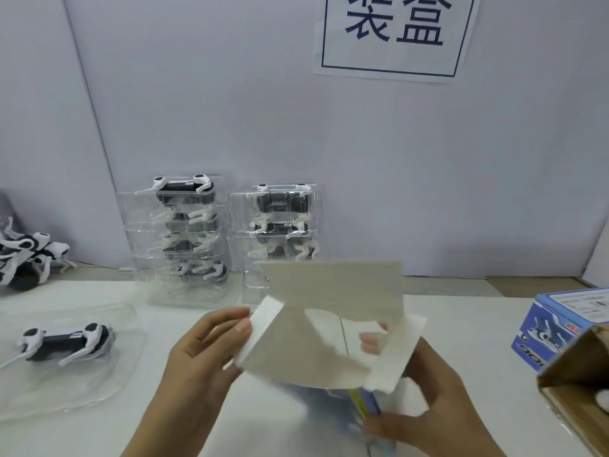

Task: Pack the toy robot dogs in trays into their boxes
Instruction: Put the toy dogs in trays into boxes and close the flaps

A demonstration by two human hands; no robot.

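Holding a box [333, 328] with its flaps open near the table's [99, 433] front edge: left hand [201, 354] pinches one flap, right hand [425, 400] grips the side.

Blurred blue box [333, 407] body, half hidden behind its flaps.

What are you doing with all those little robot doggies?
A person is opening a blue toy box, its grey flaps up. The left hand pinches one side flap, and the right hand grips the other side. One toy robot dog in a clear tray waits on the table at the left. Two stacks of trayed dogs stand by the wall.
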